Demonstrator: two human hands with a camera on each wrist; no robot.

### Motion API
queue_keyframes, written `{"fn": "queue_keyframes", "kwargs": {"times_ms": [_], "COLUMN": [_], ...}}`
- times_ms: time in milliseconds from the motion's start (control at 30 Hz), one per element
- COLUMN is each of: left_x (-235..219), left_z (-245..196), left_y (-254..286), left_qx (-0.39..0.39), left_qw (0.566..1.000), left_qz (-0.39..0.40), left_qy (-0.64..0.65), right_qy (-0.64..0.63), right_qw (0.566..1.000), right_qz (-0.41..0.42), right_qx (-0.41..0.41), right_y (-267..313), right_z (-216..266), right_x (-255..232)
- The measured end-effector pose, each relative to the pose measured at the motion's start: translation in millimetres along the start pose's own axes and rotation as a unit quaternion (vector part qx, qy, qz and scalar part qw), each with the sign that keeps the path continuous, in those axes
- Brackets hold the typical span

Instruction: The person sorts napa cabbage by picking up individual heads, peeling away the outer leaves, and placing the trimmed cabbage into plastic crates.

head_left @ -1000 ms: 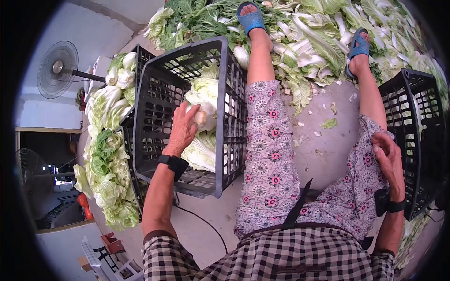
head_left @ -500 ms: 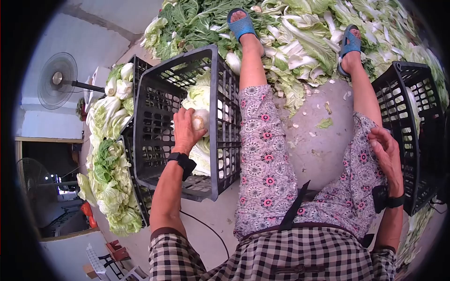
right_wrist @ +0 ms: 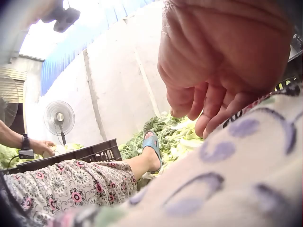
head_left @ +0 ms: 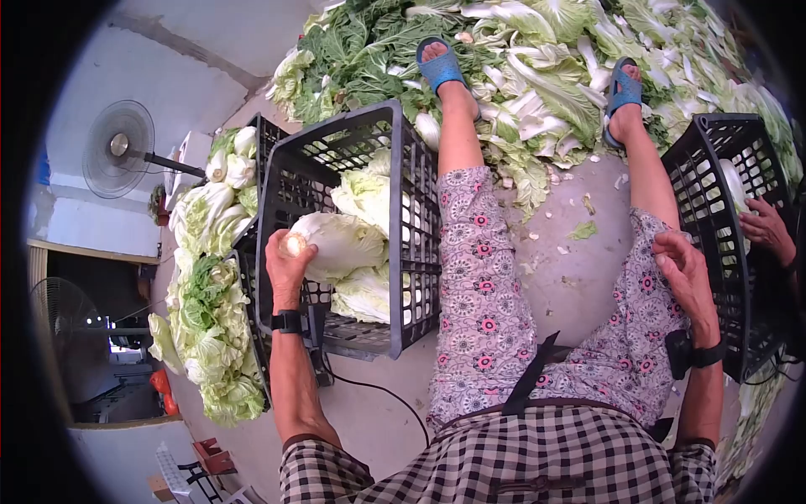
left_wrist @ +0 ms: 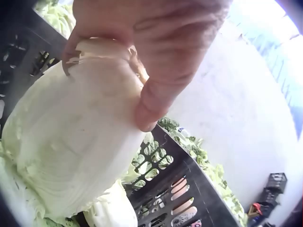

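My left hand [head_left: 287,267] grips a Chinese cabbage [head_left: 342,244] at its cut stem end, inside the black plastic crate [head_left: 396,210] beside my leg. In the left wrist view the thumb [left_wrist: 150,106] presses on the pale cabbage base [left_wrist: 80,118], and the leafy end points down and away. More cabbages [head_left: 363,202] lie in the same crate, on its side toward my leg. On the patterned trousers over my other thigh rests my right hand [head_left: 687,273], its fingers loosely bent and holding nothing.
Trimmed cabbage leaves [head_left: 537,101] cover the floor around my sandalled feet. Stacked cabbages [head_left: 206,319] fill crates at the left, near a standing fan [head_left: 119,144]. Another black crate [head_left: 724,252] stands at the right, with another person's hand [head_left: 768,228] at it. A cable [head_left: 378,388] crosses the floor.
My left hand has moved left toward the crate's near-left rim, bringing the cabbage's stem end with it. Another person's hand has appeared at the right crate. My right hand stays on the thigh.
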State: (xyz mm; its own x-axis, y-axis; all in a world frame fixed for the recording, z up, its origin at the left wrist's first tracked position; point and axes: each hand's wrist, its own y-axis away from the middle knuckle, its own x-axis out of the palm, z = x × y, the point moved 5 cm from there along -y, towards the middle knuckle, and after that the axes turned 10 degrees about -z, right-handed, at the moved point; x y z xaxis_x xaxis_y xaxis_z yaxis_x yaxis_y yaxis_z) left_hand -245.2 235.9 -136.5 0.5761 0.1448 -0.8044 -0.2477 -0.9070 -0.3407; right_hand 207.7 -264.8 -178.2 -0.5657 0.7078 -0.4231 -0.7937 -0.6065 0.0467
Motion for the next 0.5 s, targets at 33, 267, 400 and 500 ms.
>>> {"fn": "queue_keyframes", "kwargs": {"times_ms": [33, 267, 400, 500], "left_x": [-0.7, -82.1, -138.4, -156.3], "left_z": [-2.4, -78.7, -163.9, -237.8], "left_y": [-0.2, -15.4, -7.6, 13.7], "left_qx": [-0.016, -0.022, 0.058, 0.155], "left_qw": [1.0, 0.987, 0.977, 0.96], "left_qz": [-0.004, -0.041, -0.052, -0.021], "left_qy": [0.016, 0.154, 0.199, 0.234], "right_qy": [0.001, 0.014, 0.058, 0.117], "right_qw": [1.0, 0.999, 0.994, 0.967], "right_qz": [0.006, 0.037, 0.089, 0.063], "right_qx": [0.001, 0.011, -0.012, -0.219], "right_y": [1.9, -3.3, -0.8, 1.6], "right_z": [-0.1, 16.6, 52.0, 100.1], "right_x": [-0.7, 7.2, 22.6, 24.7]}}
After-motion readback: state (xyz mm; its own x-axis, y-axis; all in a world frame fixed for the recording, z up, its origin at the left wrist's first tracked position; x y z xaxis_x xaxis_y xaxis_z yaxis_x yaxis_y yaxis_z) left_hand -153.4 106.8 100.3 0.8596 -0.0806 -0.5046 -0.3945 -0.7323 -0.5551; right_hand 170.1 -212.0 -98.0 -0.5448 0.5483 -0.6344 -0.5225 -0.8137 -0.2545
